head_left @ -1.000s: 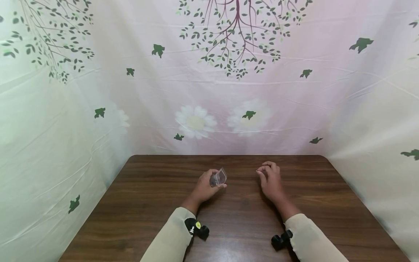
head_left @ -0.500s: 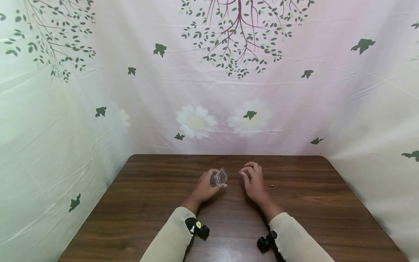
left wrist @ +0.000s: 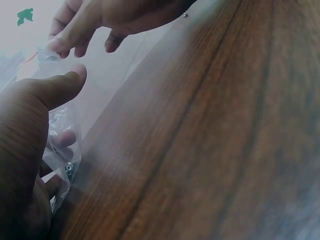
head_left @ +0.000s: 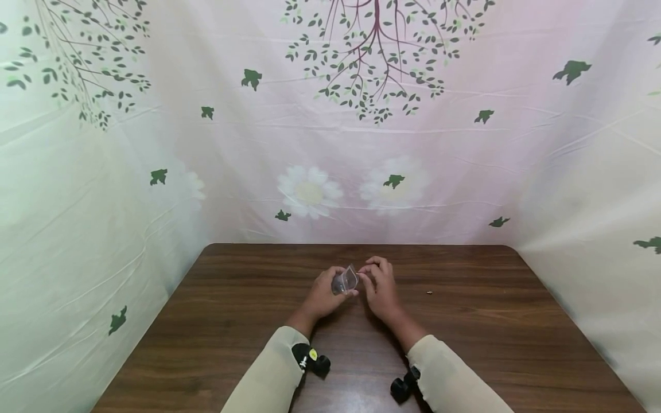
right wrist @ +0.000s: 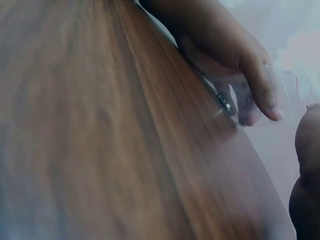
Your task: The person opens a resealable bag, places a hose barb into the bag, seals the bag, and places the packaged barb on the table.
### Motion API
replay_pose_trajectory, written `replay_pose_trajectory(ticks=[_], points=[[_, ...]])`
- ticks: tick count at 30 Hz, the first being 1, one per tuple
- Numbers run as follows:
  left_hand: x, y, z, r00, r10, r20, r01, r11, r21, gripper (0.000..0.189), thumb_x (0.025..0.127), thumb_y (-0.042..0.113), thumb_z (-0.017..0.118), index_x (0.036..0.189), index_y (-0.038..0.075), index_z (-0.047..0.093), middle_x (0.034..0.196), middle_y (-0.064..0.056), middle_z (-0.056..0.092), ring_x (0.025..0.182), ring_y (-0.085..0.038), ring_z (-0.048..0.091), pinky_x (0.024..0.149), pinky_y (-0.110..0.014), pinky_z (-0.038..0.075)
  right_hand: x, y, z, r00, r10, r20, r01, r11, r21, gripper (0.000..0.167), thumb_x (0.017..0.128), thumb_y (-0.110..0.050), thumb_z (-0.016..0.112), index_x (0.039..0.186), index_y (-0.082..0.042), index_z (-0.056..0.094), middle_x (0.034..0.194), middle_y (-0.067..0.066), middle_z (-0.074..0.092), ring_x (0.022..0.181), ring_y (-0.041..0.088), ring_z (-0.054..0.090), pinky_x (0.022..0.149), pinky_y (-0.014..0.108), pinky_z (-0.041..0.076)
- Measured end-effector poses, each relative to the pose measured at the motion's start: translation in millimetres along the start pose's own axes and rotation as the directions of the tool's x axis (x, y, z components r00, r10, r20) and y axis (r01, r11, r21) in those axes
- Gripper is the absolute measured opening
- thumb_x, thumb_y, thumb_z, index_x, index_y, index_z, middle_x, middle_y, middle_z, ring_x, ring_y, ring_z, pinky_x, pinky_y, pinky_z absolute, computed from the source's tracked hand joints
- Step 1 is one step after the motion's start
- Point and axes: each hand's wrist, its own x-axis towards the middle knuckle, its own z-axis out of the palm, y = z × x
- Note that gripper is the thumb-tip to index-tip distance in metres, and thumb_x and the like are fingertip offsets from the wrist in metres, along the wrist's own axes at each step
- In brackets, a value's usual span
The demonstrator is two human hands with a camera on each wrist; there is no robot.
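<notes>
My left hand (head_left: pixel 324 293) holds a clear zip bag (head_left: pixel 349 279) with its mouth tilted up to the right. Small metal nuts (left wrist: pixel 69 169) lie low in the bag in the left wrist view. My right hand (head_left: pixel 381 289) is at the bag's mouth, thumb and forefinger pinching a tiny metal piece (right wrist: pixel 307 106), too small to tell its kind. In the left wrist view the right fingertips (left wrist: pixel 57 46) meet the bag's top edge. Another small metal piece (head_left: pixel 429 292) lies on the table, right of my right hand.
The brown wood-grain table (head_left: pixel 217 321) stands against a patterned cloth (head_left: pixel 330 143) that hangs behind and at both sides. Black cameras are strapped at both sleeves, the left one (head_left: pixel 321 366) and the right one (head_left: pixel 401 390).
My right hand has moved left, from well apart to the bag's mouth, bringing the pinched piece along. The small piece on the table has come into view behind it. My left hand stays put.
</notes>
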Motion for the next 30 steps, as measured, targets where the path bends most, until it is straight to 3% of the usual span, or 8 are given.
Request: replay_pose_trajectory(ticks=[4,9,17,23,26,30], points=[[1.9,-2.1,0.7,1.0,0.021,0.002,-0.021,1.0,0.02,0.066,0.094,0.041,0.088,0.144,0.008,0.06,0.137,-0.016,0.067,0.124,-0.032,0.064,0.106,-0.056,0.055,-1.3,-4,1,0.999,0.035,0.036,-0.035,0.999,0.012,0.005,0.105,-0.006,0.068,0.105,-0.001,0.071,0.137,0.027,0.057,0.133,0.041,0.048,0.108,0.061,0.048],[2.4,-3.4,0.8,1.0,0.024,0.003,-0.024,0.999,0.028,0.067,0.094,0.043,0.088,0.144,0.009,0.06,0.136,-0.015,0.067,0.124,-0.03,0.063,0.106,-0.057,0.055,-1.9,-6,1,0.995,0.081,0.063,-0.082,0.996,0.019,0.005,0.106,-0.004,0.066,0.109,-0.002,0.069,0.139,0.025,0.055,0.136,0.039,0.046,0.11,0.059,0.048],[2.5,-2.0,0.8,1.0,0.01,-0.001,-0.01,1.0,0.017,0.067,0.094,0.043,0.087,0.145,0.009,0.059,0.137,-0.016,0.067,0.125,-0.032,0.063,0.107,-0.057,0.054,-2.4,-2,-4,0.998,0.05,0.032,-0.051,0.999,0.016,0.005,0.105,-0.004,0.068,0.109,-0.001,0.07,0.137,0.025,0.056,0.136,0.041,0.047,0.111,0.058,0.047],[1.0,-0.5,1.7,1.0,-0.002,-0.008,0.003,1.0,0.028,0.068,0.093,0.042,0.088,0.145,0.008,0.059,0.137,-0.016,0.066,0.122,-0.03,0.063,0.105,-0.055,0.055,-3.2,12,-16,0.999,0.01,-0.033,-0.011,1.0,-0.027,0.004,0.102,-0.001,0.071,0.106,-0.002,0.071,0.133,0.022,0.059,0.132,0.041,0.05,0.11,0.039,0.041],[-0.2,0.7,1.4,1.0,0.0,-0.011,0.001,0.999,0.037,0.068,0.093,0.041,0.088,0.144,0.008,0.059,0.135,-0.017,0.066,0.12,-0.031,0.063,0.103,-0.055,0.056,-4.4,19,-25,0.999,0.018,-0.047,-0.02,0.999,-0.044,0.004,0.102,-0.001,0.071,0.106,-0.001,0.071,0.132,0.024,0.059,0.131,0.04,0.051,0.103,0.03,0.04],[-1.3,1.2,1.1,1.0,0.002,-0.012,-0.001,0.999,0.043,0.067,0.093,0.041,0.089,0.143,0.007,0.06,0.134,-0.018,0.066,0.119,-0.03,0.064,0.099,-0.054,0.058,-6.0,27,-39,0.998,0.042,-0.056,-0.046,0.997,-0.064,0.004,0.103,-0.001,0.071,0.106,0.0,0.072,0.134,0.027,0.059,0.13,0.038,0.051,0.091,0.028,0.044]])
